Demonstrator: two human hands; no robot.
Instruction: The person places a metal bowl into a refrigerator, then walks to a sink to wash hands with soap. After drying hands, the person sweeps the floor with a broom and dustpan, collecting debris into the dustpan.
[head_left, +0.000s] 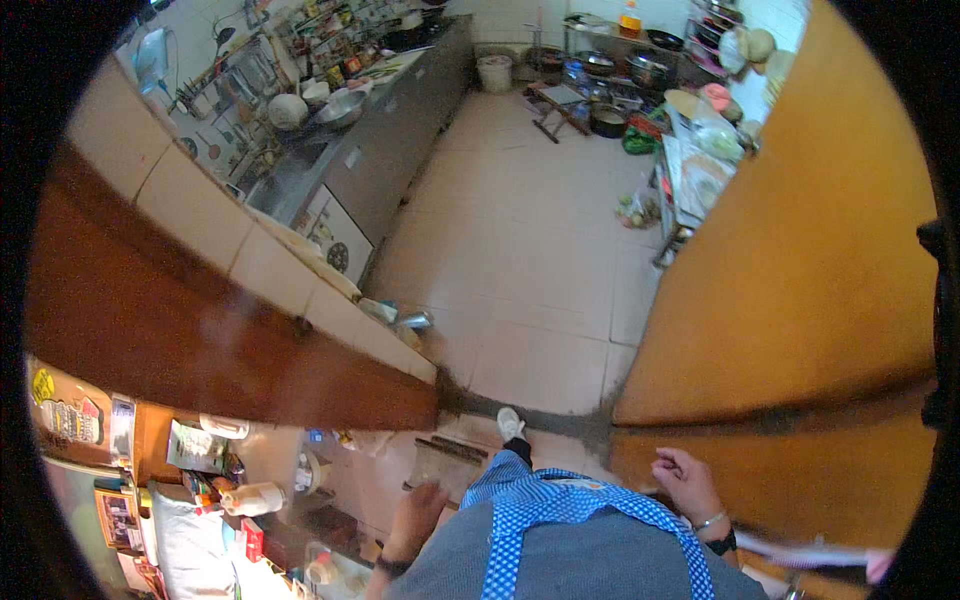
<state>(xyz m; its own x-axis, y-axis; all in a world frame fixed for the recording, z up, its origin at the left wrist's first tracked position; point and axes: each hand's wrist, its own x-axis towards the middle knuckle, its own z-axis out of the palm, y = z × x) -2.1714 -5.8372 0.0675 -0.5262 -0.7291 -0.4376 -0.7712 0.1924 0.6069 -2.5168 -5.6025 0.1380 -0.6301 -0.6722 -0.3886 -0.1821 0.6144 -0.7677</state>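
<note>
My left hand hangs low beside my body, slightly blurred, with nothing visible in it; a dark band circles its wrist. Loosely curled and bare, my right hand is near the orange-brown wooden door panel; I cannot tell whether they touch. A bracelet and a dark wristband sit on that arm. I wear a blue-and-white checked apron over a grey top. One white shoe shows at the dark doorway threshold. Before me lies the tiled kitchen floor.
Along the left runs a kitchen counter with a metal bowl. Pots, a folding stool and a white bucket stand at the back. At right is a loaded side table, with a bag of produce on the floor.
</note>
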